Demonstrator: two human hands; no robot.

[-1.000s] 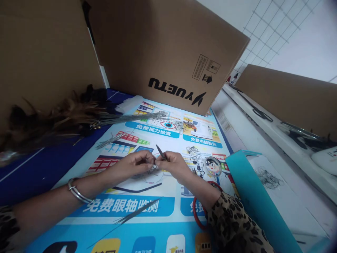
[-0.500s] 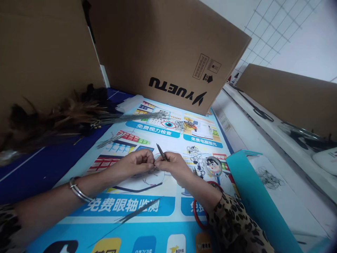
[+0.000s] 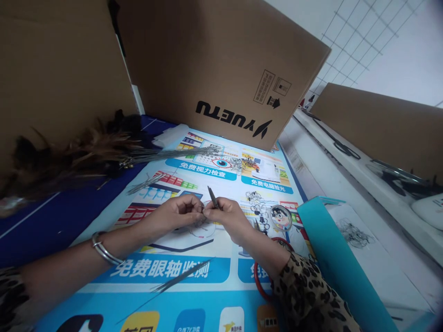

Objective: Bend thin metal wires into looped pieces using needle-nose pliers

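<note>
At the middle of the poster (image 3: 207,276), left hand (image 3: 180,214) and right hand (image 3: 228,216) stayed pinched on a small wire piece (image 3: 202,217); the right fingers' dark tool (image 3: 212,197) tipped slightly more upright, so fine work continued

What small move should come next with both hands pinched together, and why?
Probably tilt the slim metal tool tip-down toward the pinch. The right hand grips it pointing up and away from the work, while the left hand appears to pinch the thin wire loop that hangs just beneath both.
</note>
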